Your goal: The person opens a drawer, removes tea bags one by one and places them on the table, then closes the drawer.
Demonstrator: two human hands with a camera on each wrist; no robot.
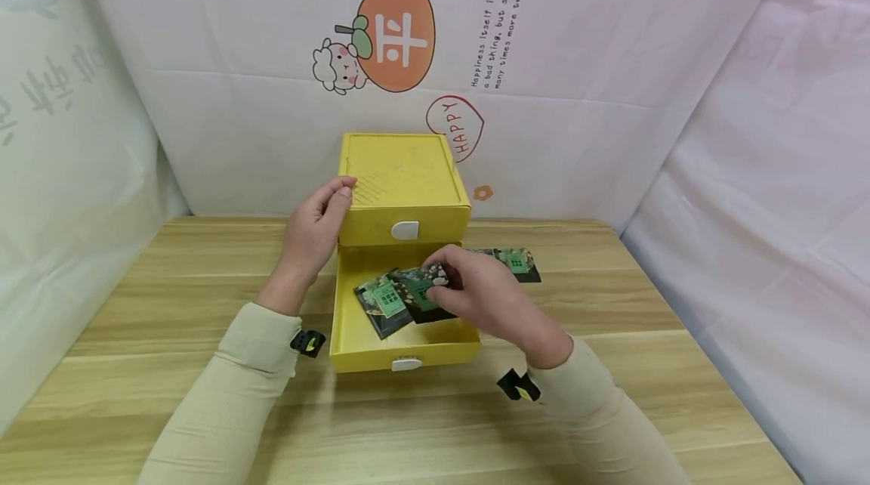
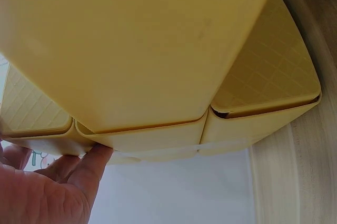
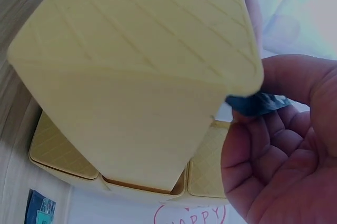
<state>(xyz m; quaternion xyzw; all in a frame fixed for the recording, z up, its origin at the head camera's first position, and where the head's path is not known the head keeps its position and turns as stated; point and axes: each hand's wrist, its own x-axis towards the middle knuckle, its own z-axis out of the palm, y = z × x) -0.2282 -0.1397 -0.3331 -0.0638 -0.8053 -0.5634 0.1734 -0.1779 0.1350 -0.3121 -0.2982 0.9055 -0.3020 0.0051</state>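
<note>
A yellow two-drawer box (image 1: 404, 168) stands on the table, its lower drawer (image 1: 353, 355) pulled out. My left hand (image 1: 309, 236) rests against the box's upper left side, fingertips at the top edge. The left wrist view shows those fingers touching the yellow casing. Over the open drawer, my right hand (image 1: 489, 296) pinches a flat dark green packet (image 1: 411, 285) between thumb and fingers. In the right wrist view part of that packet (image 3: 258, 104) shows, the rest hidden behind the drawer. Another dark packet (image 1: 382, 305) with a light green label lies in the drawer, partly overlapped.
A further dark packet (image 1: 522, 264) lies on the wooden table (image 1: 584, 296), right of the box and partly behind my right hand. The upper drawer, with its white handle (image 1: 405, 230), is pushed in. Printed white cloth (image 1: 557, 130) hangs behind the table and at both sides.
</note>
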